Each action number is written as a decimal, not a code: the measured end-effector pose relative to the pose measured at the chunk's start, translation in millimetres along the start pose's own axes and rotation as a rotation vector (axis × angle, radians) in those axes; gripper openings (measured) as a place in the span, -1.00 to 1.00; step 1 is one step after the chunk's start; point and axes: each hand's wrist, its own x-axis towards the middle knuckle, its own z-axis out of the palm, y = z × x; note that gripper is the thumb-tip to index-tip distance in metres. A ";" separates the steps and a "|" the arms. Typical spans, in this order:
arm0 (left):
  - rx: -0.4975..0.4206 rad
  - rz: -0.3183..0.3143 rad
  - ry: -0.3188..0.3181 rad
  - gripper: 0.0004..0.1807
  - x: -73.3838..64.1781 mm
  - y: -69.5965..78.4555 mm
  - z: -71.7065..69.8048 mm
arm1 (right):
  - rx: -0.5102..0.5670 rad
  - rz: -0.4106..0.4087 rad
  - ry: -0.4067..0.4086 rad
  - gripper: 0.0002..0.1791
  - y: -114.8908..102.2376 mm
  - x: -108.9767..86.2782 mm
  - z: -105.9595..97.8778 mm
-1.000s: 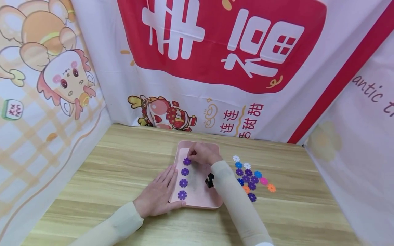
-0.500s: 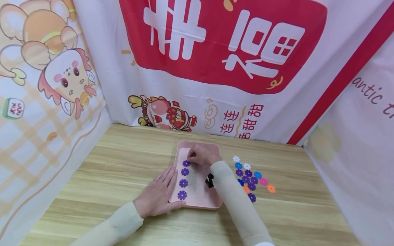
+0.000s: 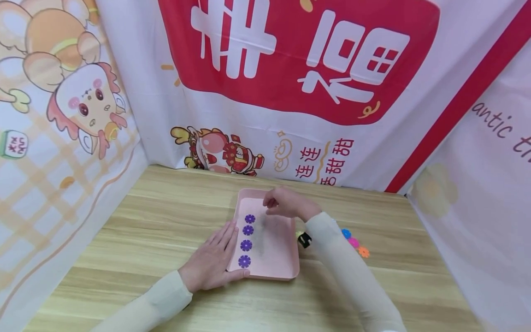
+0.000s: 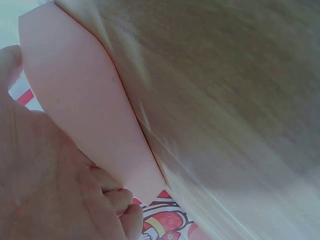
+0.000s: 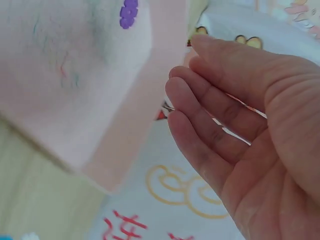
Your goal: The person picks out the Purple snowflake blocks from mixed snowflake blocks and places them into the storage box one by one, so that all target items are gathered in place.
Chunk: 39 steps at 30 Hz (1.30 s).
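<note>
A pink tray [image 3: 274, 258] lies on the wooden table. Several purple snowflake discs [image 3: 246, 245] form a column along its left side. My left hand [image 3: 209, 265] rests against the tray's left edge with straight fingers, thumb at the near corner; in the left wrist view, the palm and fingers lie along the outer wall [image 4: 85, 95]. Over the tray's far right part is my right hand [image 3: 288, 203], loosely bent and holding nothing. Its relaxed, bare fingers [image 5: 200, 145] show in the right wrist view, apart from the far purple disc [image 5: 128, 14].
Right of the tray lie loose discs: blue [image 3: 346, 234], pink [image 3: 353, 243] and orange [image 3: 363, 251]. My right sleeve [image 3: 348, 272] hides others there. A black wrist camera [image 3: 304, 240] sits beside that sleeve. Printed cloth [image 3: 274, 101] hangs behind and at both sides.
The farthest purple disc first shifted slightly nearer under my right fingers. Now the right hand has let go of it and moved right, its sleeve covering most loose discs. My left hand stays put.
</note>
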 end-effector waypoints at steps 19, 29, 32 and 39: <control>-0.003 -0.006 -0.017 0.21 0.0 -0.3 0.4 | -0.090 0.086 0.012 -0.74 35.0 -129.0 -7.5; -0.010 -0.014 -0.045 0.21 -0.7 1.1 -1.4 | -0.004 0.119 0.015 -0.76 68.5 -187.3 19.6; -0.011 -0.018 -0.046 0.21 -0.8 1.5 -2.2 | 0.015 0.126 0.046 -0.76 75.6 -198.7 28.7; -0.017 -0.027 -0.053 0.21 -1.0 1.3 -2.2 | 0.025 0.180 0.100 -0.75 90.8 -212.4 52.2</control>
